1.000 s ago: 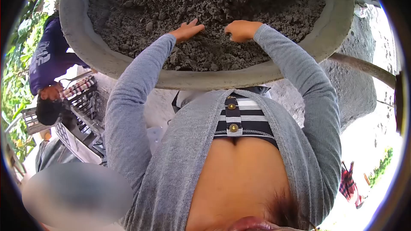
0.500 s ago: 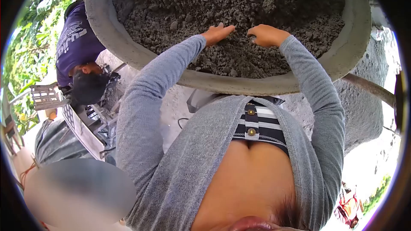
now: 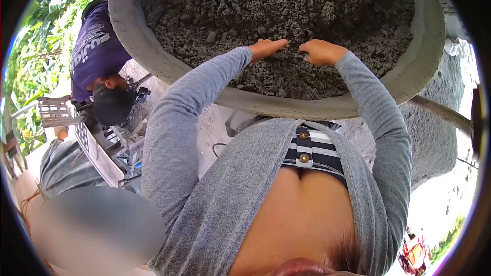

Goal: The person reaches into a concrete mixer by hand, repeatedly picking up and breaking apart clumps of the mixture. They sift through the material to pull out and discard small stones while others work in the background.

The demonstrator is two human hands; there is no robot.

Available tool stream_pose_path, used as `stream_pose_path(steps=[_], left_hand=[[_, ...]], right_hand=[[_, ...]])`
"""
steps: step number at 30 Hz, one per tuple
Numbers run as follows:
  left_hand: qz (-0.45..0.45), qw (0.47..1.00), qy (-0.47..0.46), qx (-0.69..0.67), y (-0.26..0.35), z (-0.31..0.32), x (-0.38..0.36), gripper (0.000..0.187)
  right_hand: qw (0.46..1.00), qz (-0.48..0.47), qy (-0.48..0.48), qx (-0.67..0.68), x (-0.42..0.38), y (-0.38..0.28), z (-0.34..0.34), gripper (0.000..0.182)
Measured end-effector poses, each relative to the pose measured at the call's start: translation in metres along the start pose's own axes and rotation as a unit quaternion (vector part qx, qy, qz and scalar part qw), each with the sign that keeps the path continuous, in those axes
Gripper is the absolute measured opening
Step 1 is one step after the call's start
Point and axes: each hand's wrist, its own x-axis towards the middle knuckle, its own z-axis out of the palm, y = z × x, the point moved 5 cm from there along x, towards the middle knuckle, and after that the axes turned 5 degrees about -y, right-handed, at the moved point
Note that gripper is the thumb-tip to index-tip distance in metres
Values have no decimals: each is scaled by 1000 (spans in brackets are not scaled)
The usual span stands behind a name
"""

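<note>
A wide round basin (image 3: pixel 286 106) with a thick grey rim holds a dark, crumbly, damp-looking soil-like mix (image 3: pixel 230 15), heaped higher at the far side. Both of my hands are over its near half, a short gap apart. My left hand (image 3: pixel 267 49) lies low on the mix, its visible fingers stretched toward the right; some fingers are hidden. Facing it, my right hand (image 3: pixel 323 52) has bent fingers with the thumb tucked below. Whether any mix is inside that hand is hidden.
At the left, a person in a purple shirt (image 3: pixel 97 46) bends over tools and crates (image 3: pixel 56 112). Someone with a blurred head (image 3: pixel 97 230) is close at lower left. A rod (image 3: pixel 442 112) juts from below the basin at right, beside a large grey block (image 3: pixel 429 148).
The view has shifted slightly, moving the basin right and down. My right hand has come a little nearer the close rim. My left hand lies flatter, its raised digit now lowered.
</note>
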Motion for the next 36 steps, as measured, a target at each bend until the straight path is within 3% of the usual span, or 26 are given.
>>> stream_pose_path(steps=[3, 5, 6, 7, 8, 12, 15, 16, 17, 19, 20, 23, 26, 30, 32, 36], left_hand=[[-19, 997, 73, 34, 2, 4, 4, 75], [127, 983, 14, 135, 9, 8, 14, 70], [69, 997, 1, 40, -6, 4, 45, 70], [97, 989, 112, 20, -7, 8, 40, 79], [141, 981, 129, -42, -1, 12, 27, 84], [84, 988, 130, -17, -10, 5, 54, 82], [85, 992, 77, -53, 11, 17, 33, 79], [156, 981, 89, -68, 13, 21, 29, 75], [155, 981, 89, -68, 21, 25, 14, 75], [87, 996, 6, -28, 46, 38, -19, 71], [151, 986, -62, -18, 33, 40, 4, 68], [220, 965, -140, 37, 59, 59, -13, 62], [209, 962, -160, 73, 59, 65, 3, 59], [227, 954, -136, 141, 63, 46, 1, 54], [157, 963, -208, 63, 52, 37, 4, 52], [149, 948, -281, 6, 33, 31, 2, 54]], right_hand=[[999, -28, 24, -2, 0, -1, 1, 35], [997, -51, 50, -2, 3, 0, 2, 37], [999, -28, 26, -9, 12, 3, 6, 38], [999, -29, 22, -26, 16, 5, 8, 38], [1000, -9, 11, -23, 12, 2, 6, 38], [999, -10, 44, -14, -12, -16, -7, 32], [999, -5, 43, -17, -12, -14, -11, 28], [999, -13, 40, -33, -12, -13, -10, 27], [999, -14, 41, -34, -20, -14, -13, 27], [999, -4, 20, -28, -43, -16, -27, 25], [999, -6, 21, -28, -49, -14, -32, 25], [998, 0, 57, -22, -56, -4, -56, 23], [990, 40, 131, -15, -56, 9, -79, 22], [991, 54, 125, 2, -54, 8, -87, 21], [990, 59, 127, 8, -37, 4, -90, 21], [990, 57, 132, 6, -3, -9, -100, 28]])
